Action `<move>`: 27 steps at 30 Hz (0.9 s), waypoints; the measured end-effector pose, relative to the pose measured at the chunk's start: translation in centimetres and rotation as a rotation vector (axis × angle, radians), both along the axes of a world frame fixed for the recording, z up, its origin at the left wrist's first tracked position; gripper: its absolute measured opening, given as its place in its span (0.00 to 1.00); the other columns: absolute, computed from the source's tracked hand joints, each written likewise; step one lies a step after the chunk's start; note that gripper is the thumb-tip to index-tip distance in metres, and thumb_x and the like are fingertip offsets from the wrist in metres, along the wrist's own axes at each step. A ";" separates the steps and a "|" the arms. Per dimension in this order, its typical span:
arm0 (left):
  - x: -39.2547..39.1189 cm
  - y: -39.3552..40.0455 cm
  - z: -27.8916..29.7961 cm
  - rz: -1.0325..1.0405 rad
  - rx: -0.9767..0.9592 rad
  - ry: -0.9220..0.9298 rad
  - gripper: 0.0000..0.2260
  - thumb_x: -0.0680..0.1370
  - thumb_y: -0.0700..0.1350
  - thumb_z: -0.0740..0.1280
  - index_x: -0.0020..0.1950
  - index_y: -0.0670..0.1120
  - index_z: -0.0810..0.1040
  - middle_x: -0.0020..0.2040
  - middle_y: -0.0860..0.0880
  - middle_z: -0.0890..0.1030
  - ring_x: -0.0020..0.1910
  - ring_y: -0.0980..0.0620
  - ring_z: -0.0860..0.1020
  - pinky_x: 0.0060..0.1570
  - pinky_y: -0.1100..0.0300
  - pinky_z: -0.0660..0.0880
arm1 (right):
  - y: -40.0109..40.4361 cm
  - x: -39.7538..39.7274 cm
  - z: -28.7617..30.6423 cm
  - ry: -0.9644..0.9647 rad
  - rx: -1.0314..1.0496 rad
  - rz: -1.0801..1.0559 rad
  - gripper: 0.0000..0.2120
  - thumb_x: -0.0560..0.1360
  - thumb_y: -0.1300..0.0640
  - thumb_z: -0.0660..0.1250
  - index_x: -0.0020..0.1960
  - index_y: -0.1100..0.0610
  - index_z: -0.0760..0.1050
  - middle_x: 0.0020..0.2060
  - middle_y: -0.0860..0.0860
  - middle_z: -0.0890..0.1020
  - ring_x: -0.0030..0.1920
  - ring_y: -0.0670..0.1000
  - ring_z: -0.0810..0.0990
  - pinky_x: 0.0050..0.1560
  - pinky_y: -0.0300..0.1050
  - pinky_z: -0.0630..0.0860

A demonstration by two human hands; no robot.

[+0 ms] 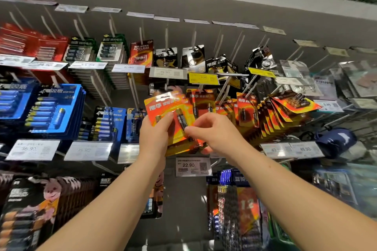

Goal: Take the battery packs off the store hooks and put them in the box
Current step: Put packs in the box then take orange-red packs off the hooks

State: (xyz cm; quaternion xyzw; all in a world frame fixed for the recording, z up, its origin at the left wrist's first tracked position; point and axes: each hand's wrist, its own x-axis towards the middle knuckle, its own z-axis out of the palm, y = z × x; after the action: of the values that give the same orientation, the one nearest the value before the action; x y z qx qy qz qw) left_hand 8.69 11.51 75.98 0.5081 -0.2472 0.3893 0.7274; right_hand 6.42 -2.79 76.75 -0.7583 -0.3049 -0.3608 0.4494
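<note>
Taking the orange battery pack [169,108] in the middle of the wall as the landmark, the view runs like this. Well to its left hang blue battery packs [51,108] on their hooks, with white price tags [32,149] below them, all untouched.

The left hand [155,130] grips the orange pack from its lower left, thumb pressed on the front over the batteries and fingers curled behind the card. More than one card seems to be stacked in that hold, though how many cannot be told. The pack looks free of its hook, tilted, in front of the display.

Just right of the pack, the right hand [212,130] pinches its lower right edge between curled fingers and thumb, a narrow grip on the card.

Further right, a long fanned row of the same orange packs [275,116] hangs on the store hooks [224,87], and a yellow price tag [202,77] sits above.

The box is not in view, so nothing shows how many packs have gone in. Judging from the crowded hooks, most of the work is left: this handful must go to the box, then the hanging rows follow.
</note>
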 end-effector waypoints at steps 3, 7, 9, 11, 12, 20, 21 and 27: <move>0.2 0.1 -0.3 0.044 -0.019 0.021 0.11 0.79 0.49 0.68 0.60 0.51 0.73 0.55 0.47 0.81 0.52 0.47 0.82 0.52 0.46 0.80 | 0.8 -0.1 -0.2 0.017 -0.025 -0.040 0.14 0.73 0.47 0.71 0.54 0.53 0.75 0.48 0.46 0.78 0.47 0.46 0.79 0.42 0.46 0.83; 0.0 0.2 -0.2 0.075 0.012 -0.007 0.14 0.79 0.50 0.68 0.63 0.50 0.74 0.55 0.48 0.82 0.52 0.47 0.82 0.51 0.47 0.80 | 1.2 0.0 -0.4 -0.027 -0.039 -0.075 0.17 0.72 0.44 0.70 0.55 0.52 0.72 0.49 0.45 0.76 0.45 0.46 0.78 0.46 0.50 0.82; -0.2 0.2 -0.1 0.075 0.029 -0.025 0.11 0.81 0.51 0.65 0.62 0.50 0.74 0.53 0.49 0.82 0.51 0.49 0.82 0.47 0.51 0.79 | 1.1 0.1 -0.4 -0.039 -0.032 -0.078 0.15 0.73 0.45 0.70 0.55 0.53 0.73 0.49 0.45 0.76 0.47 0.48 0.78 0.49 0.51 0.81; -0.4 0.0 -0.1 0.064 0.044 -0.040 0.08 0.82 0.49 0.61 0.58 0.49 0.76 0.50 0.49 0.83 0.48 0.51 0.82 0.43 0.55 0.78 | 1.2 0.4 -0.3 -0.014 -0.020 -0.091 0.13 0.75 0.48 0.68 0.53 0.55 0.73 0.48 0.46 0.76 0.48 0.49 0.77 0.52 0.55 0.80; -0.4 -0.2 -0.2 0.074 0.052 -0.044 0.08 0.82 0.48 0.60 0.56 0.49 0.77 0.48 0.50 0.82 0.46 0.52 0.82 0.41 0.57 0.77 | 1.3 0.5 -0.2 0.008 -0.015 -0.098 0.12 0.75 0.50 0.67 0.52 0.57 0.73 0.46 0.47 0.76 0.46 0.49 0.77 0.52 0.57 0.80; 0.1 -0.7 -0.6 0.112 0.112 -0.069 0.05 0.80 0.53 0.65 0.51 0.53 0.74 0.53 0.47 0.81 0.51 0.49 0.81 0.48 0.52 0.79 | 1.4 1.5 0.4 -0.028 0.081 -0.170 0.11 0.78 0.47 0.63 0.50 0.55 0.70 0.39 0.48 0.75 0.36 0.46 0.73 0.32 0.41 0.65; 0.2 -0.7 -0.6 0.101 0.127 -0.075 0.06 0.79 0.53 0.66 0.52 0.53 0.73 0.54 0.48 0.81 0.51 0.50 0.81 0.47 0.54 0.79 | 1.2 1.9 0.6 -0.028 0.108 -0.180 0.11 0.79 0.47 0.62 0.50 0.55 0.70 0.38 0.47 0.74 0.36 0.46 0.73 0.31 0.41 0.65; 0.5 -0.4 -0.4 0.124 0.206 -0.096 0.17 0.76 0.45 0.72 0.62 0.51 0.70 0.55 0.52 0.80 0.53 0.53 0.80 0.50 0.53 0.79 | 1.2 3.1 1.3 0.051 0.271 -0.151 0.21 0.81 0.48 0.59 0.67 0.61 0.63 0.51 0.56 0.77 0.46 0.55 0.78 0.40 0.50 0.79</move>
State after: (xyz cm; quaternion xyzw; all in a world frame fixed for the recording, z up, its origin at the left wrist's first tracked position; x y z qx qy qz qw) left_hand 9.22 11.16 75.55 0.5753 -0.2885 0.4300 0.6332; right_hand 9.52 -1.60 78.08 -0.7202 -0.1841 -0.4121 0.5269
